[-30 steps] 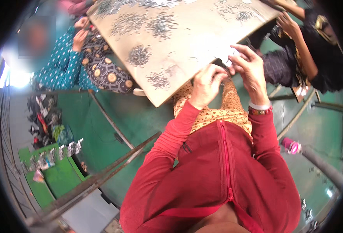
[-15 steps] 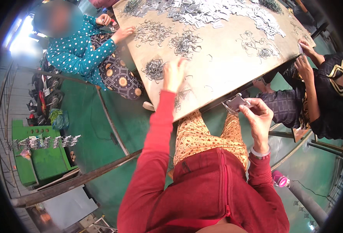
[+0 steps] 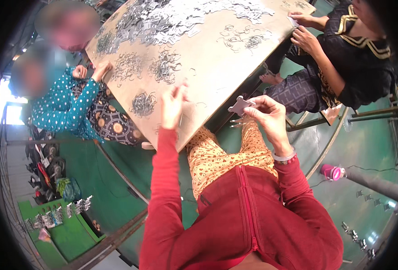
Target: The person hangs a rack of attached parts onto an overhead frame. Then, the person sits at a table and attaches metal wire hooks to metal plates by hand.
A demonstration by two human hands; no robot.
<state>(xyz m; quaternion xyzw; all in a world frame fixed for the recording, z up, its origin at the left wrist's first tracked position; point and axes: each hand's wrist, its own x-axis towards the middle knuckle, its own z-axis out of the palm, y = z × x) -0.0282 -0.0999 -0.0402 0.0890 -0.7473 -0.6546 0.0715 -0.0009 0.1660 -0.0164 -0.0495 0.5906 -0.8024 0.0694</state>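
My right hand (image 3: pixel 271 118) pinches a flat grey metal plate (image 3: pixel 241 106) with notched corners between thumb and fingers, over my lap beyond the table's near edge. Thin bright metal pieces (image 3: pixel 237 122) show just below the plate; whether they are fixed to it I cannot tell. My left hand (image 3: pixel 172 107) is above the table's near corner, to the right of a small heap of wire clips (image 3: pixel 143 104). Its fingers are partly curled and smeared, so anything between them is hidden. A few loose clips (image 3: pixel 200 104) lie on the table beside this hand.
More clip heaps (image 3: pixel 165 66) and a broad spread of flat metal plates (image 3: pixel 163 20) cover parts of the brown tabletop (image 3: pixel 217 81). A person in dotted teal (image 3: pixel 68 96) sits left, one in black (image 3: pixel 356 58) right. A metal rail (image 3: pixel 122 173) runs left of me.
My view has turned, so the table appears farther left and lower. My left hand has drawn slightly rightward from the clip heap. My right hand still holds the plate, now tilted differently.
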